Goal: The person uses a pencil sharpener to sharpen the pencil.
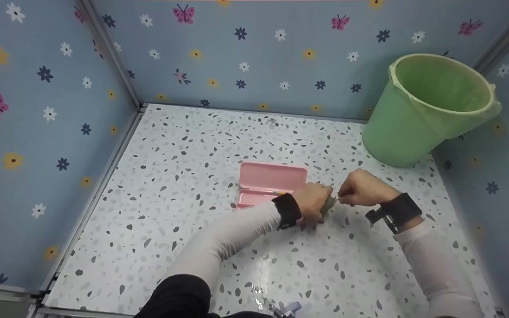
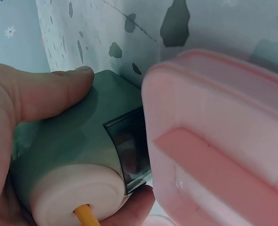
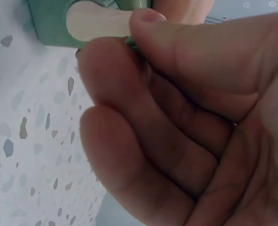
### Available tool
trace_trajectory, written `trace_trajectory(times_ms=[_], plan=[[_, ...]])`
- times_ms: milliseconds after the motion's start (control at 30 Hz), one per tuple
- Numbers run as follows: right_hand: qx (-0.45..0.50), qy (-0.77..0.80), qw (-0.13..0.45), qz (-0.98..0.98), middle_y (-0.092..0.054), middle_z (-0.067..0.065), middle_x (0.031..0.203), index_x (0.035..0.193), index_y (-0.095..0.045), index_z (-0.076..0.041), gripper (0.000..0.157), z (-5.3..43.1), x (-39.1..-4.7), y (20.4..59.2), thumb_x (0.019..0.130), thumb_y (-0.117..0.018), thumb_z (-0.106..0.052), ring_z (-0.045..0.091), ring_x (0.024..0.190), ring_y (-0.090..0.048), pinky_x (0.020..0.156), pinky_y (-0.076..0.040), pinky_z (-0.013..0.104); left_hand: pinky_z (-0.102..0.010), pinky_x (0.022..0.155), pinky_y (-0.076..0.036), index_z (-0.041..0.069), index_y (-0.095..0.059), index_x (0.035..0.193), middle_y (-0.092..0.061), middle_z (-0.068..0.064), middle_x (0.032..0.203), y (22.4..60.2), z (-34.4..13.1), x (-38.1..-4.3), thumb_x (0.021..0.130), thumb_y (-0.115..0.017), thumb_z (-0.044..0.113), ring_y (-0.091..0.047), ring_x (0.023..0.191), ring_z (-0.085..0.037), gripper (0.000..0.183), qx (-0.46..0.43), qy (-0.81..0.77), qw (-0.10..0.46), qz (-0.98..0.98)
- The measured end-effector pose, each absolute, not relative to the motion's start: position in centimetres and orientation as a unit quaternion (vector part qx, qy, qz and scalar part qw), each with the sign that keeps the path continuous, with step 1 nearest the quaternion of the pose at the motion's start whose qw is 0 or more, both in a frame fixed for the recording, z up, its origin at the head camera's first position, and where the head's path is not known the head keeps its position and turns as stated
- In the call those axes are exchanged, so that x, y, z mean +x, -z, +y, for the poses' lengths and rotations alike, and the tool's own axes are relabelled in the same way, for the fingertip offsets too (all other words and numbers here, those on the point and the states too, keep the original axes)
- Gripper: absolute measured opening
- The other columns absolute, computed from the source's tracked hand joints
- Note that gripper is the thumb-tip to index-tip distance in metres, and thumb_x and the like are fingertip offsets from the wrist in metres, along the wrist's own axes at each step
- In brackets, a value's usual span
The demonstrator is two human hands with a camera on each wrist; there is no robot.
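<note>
My left hand [image 1: 313, 201] grips a green crank pencil sharpener [image 2: 85, 134], its thumb lying along the body. An orange pencil [image 2: 88, 216] sticks out of the round pale front of the sharpener. On the sharpener's other side, my right hand [image 1: 364, 189] pinches the end of the cream crank handle [image 3: 101, 22] between thumb and index finger, the other fingers curled. A dark see-through panel [image 2: 132, 146] is set in the sharpener's side. Beside the left hand lies an open pink pencil case [image 1: 273, 176], partly hidden by that hand and forearm.
A green bin [image 1: 402, 128] with a liner over its rim stands at the back right of the speckled table [image 1: 184, 176]. Flowered panels [image 1: 245, 57] rise at the back and both sides. A small grey-purple object [image 1: 290, 308] lies at the front edge.
</note>
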State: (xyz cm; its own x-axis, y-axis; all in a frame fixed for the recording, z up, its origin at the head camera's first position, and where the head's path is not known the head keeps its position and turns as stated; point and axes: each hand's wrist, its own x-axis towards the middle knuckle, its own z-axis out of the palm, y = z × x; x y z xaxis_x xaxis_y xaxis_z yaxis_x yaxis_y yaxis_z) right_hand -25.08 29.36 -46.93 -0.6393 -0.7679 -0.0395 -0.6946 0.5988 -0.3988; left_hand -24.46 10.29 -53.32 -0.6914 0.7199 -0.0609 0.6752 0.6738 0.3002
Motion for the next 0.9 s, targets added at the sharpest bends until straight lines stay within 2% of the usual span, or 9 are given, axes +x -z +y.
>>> trace_trajectory(times_ms=[167, 367, 467, 733, 900], plan=[[-0.377, 0.19, 0.114, 0.899, -0.058, -0.016, 0.057, 0.073, -0.071, -0.025, 0.008, 29.6, -26.1, 47.1, 0.072, -0.075, -0.018, 0.001, 0.048, -0.053, 0.048, -0.045, 0.024, -0.027, 0.059, -0.042, 0.02, -0.046, 0.099, -0.049, 0.004, 0.082, 53.5, 10.3, -24.7, 0.053, -0.083, 0.038, -0.049, 0.071, -0.013, 0.061, 0.393, -0.121, 0.08, 0.908], [-0.299, 0.263, 0.163, 0.903, -0.062, -0.006, 0.059, 0.075, -0.072, -0.015, 0.006, 30.2, -27.3, 48.5, 0.072, -0.076, -0.014, 0.012, 0.05, -0.059, 0.047, -0.048, 0.03, -0.026, 0.061, -0.043, 0.021, -0.044, 0.097, -0.049, 0.006, 0.081, 53.8, 10.2, -24.8, 0.053, -0.082, 0.036, -0.05, 0.071, -0.013, 0.06, 0.396, -0.118, 0.074, 0.908], [-0.271, 0.281, 0.181, 0.903, -0.063, -0.003, 0.061, 0.076, -0.071, -0.015, 0.007, 30.4, -27.8, 49.3, 0.071, -0.077, -0.016, 0.016, 0.052, -0.06, 0.047, -0.049, 0.032, -0.026, 0.06, -0.043, 0.022, -0.044, 0.095, -0.048, 0.006, 0.08, 53.9, 10.1, -24.8, 0.053, -0.082, 0.035, -0.049, 0.07, -0.012, 0.058, 0.399, -0.126, 0.077, 0.905], [-0.231, 0.295, 0.18, 0.909, -0.061, -0.004, 0.057, 0.067, -0.066, -0.013, 0.016, 30.5, -28.2, 51.9, 0.066, -0.081, -0.019, 0.018, 0.049, -0.058, 0.046, -0.048, 0.035, -0.023, 0.064, -0.042, 0.024, -0.045, 0.094, -0.049, 0.009, 0.08, 53.9, 10.1, -25.0, 0.055, -0.082, 0.033, -0.049, 0.072, -0.01, 0.055, 0.407, -0.15, 0.084, 0.897], [-0.215, 0.3, 0.187, 0.91, -0.061, -0.004, 0.057, 0.066, -0.066, -0.014, 0.012, 30.1, -27.7, 53.3, 0.064, -0.077, -0.009, 0.018, 0.049, -0.057, 0.046, -0.048, 0.035, -0.024, 0.063, -0.042, 0.021, -0.045, 0.098, -0.049, 0.006, 0.083, 53.8, 10.1, -25.0, 0.055, -0.081, 0.033, -0.049, 0.072, -0.011, 0.058, 0.398, -0.143, 0.078, 0.903]])
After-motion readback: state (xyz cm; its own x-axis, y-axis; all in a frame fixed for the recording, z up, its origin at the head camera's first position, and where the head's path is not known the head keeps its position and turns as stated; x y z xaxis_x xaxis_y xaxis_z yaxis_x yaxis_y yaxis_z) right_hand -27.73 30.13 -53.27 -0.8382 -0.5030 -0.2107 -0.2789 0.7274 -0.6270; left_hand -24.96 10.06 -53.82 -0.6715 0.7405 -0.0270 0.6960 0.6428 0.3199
